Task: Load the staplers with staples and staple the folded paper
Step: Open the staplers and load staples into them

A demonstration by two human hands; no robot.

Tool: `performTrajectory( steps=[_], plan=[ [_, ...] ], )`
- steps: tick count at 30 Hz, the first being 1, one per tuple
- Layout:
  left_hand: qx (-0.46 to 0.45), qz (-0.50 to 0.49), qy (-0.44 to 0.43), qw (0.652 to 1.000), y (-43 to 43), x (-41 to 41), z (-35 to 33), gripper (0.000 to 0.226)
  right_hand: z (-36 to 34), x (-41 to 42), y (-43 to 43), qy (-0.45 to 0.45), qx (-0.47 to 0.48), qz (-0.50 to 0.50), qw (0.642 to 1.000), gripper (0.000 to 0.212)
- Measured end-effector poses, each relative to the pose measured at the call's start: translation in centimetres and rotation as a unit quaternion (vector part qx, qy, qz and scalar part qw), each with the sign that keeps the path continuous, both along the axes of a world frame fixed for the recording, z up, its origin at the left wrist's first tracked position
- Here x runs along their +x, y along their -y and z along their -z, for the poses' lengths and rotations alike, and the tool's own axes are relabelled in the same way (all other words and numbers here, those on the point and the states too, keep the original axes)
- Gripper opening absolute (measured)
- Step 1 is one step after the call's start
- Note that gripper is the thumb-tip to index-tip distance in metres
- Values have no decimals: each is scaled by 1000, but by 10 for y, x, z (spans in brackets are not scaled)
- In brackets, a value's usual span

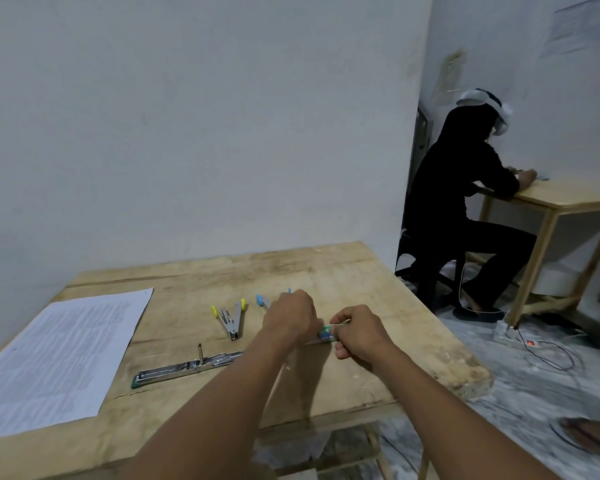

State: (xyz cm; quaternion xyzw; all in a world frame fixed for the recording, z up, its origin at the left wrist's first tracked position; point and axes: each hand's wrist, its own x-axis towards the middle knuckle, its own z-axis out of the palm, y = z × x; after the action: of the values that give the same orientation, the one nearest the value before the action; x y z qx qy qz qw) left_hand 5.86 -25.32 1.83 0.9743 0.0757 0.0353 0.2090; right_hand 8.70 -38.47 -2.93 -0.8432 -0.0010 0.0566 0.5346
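Head view looks down over my two forearms onto a worn wooden table (326, 271) pushed against a pale wall. My left hand (290, 315) and right hand (359, 332) meet near the table's right part, both closed around a small staple box (327, 332), green and blue, held between them just above the wood. My left fingers are curled tight over the box's left end; my right thumb and forefinger pinch its right end, with the other right fingers folded under. What is inside the box I cannot tell, since my hands cover most of it.

Just beyond my left hand lies a blue-tipped stapler (262, 301), mostly hidden by my knuckles, only its blue ends showing. To its left rests a yellow-tipped stapler (232, 318), swung open into a V, grey metal arms meeting at the near end and yellow caps at the far ends. Nearer to me, a long metal stapler (184, 368) lies flat and opened out, its silver channel exposed, a green tip at its left end and a thin rod standing up from its middle. Whether its channel holds staples is unclear.

At the table's left edge sits the paper (59, 362), white sheets of printed text lying flat, well apart from the staplers.

Off to the right, a seated person in dark clothes (465, 209) leans over a second small wooden table (568, 195).
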Motion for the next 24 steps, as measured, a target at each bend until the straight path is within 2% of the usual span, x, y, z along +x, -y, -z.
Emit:
performTrajectory(
  steps=[3,8,11,12,16,18,21,24],
  plan=[
    [-112,-12,-9,994,-5,0,-3,18,-1,-1,0,2,-8,-1,1000,7],
    [-267,-52,-30,962,-17,-3,-5,8,-3,-2,0,6,-21,-3,1000,6],
    [-310,-63,-40,948,-26,-3,-4,22,-3,-3,-1,6,-19,0,1000,6],
    [-302,-61,-38,951,-29,-3,-3,25,-4,-3,-1,5,-19,1,1000,6],
    [-145,-56,-15,988,-44,-4,1,29,-4,-3,-3,8,-22,4,1000,9],
    [-77,-51,-45,995,-44,-10,2,27,-5,-4,-3,17,-33,7,999,14],
    [-58,-58,-76,994,-39,-13,8,30,-6,-7,-4,29,-41,7,999,21],
    [-74,-67,-72,992,-34,-11,15,29,-6,-10,-6,32,-59,0,998,14]
  ],
)
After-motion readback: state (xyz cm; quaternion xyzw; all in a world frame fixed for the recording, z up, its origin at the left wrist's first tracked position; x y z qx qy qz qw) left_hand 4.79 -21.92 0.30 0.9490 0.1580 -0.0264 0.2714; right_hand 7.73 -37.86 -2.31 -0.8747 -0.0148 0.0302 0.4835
